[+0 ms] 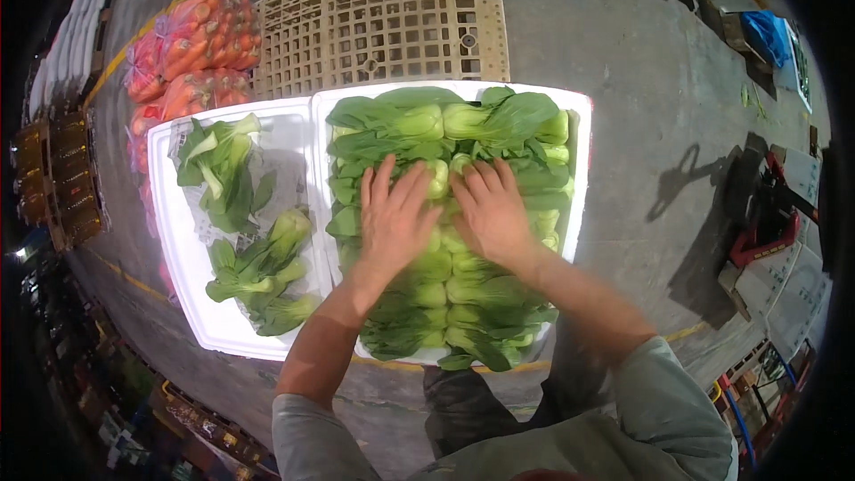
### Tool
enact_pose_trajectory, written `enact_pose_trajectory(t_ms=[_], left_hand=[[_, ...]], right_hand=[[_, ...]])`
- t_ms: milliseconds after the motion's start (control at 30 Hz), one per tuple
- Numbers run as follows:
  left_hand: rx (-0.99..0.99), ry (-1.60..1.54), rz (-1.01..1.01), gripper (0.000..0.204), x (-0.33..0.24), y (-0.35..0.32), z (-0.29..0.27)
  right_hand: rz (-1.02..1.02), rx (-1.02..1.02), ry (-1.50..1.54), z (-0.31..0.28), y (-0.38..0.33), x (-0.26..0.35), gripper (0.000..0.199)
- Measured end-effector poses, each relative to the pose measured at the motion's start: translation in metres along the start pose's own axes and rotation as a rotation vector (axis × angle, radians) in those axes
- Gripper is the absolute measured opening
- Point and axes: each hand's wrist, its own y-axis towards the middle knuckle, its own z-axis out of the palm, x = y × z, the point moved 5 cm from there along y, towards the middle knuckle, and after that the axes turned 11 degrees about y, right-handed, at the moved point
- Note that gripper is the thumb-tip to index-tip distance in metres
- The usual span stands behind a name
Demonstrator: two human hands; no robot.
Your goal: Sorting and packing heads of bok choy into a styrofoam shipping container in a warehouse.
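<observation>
Both hands pressing on packed bok choy

Left hand [392,218] and right hand [490,214] lie flat, fingers spread, on the bok choy [445,285] filling the right white foam box [581,169]; the left foam box [174,249] is sparsely filled.

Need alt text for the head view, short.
Seen from above, a person's left hand and right hand press flat, fingers spread, on bok choy packed tight in a white foam box on a concrete floor. A second foam box at left holds a few loose bok choy heads; bagged carrots and a plastic pallet lie behind.
</observation>
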Motion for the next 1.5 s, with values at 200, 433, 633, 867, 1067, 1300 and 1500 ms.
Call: enact_pose_trajectory(t_ms=[200, 433, 633, 867, 1067, 1300, 1500], left_hand=[[0.181, -0.051, -0.053, 0.055, 0.011, 0.032, -0.001], [0.058, -0.088, -0.107, 0.051, 0.017, 0.023, 0.019], [0.051, -0.184, -0.059, 0.054, 0.023, 0.016, 0.017], [0.224, -0.131, -0.109, 0.06, 0.028, 0.034, 0.019], [0.109, -0.383, -0.074, 0.056, 0.041, 0.002, 0.012], [-0.095, -0.39, -0.147, 0.066, 0.046, -0.048, 0.011], [-0.354, -0.654, -0.372, 0.062, 0.043, -0.089, 0.007]], right_hand=[[0.096, 0.048, 0.102, -0.007, 0.019, -0.012, 0.062], [0.086, 0.121, 0.025, -0.004, 0.013, -0.015, 0.065], [0.076, 0.157, 0.027, -0.013, -0.01, -0.008, 0.08], [-0.003, 0.177, -0.076, -0.004, 0.01, -0.017, 0.073], [-0.114, 0.015, -0.039, -0.008, -0.024, -0.017, 0.046], [-0.176, -0.273, -0.069, 0.003, -0.065, -0.008, 0.046], [-0.173, -0.354, 0.018, 0.01, -0.076, -0.014, 0.054]])
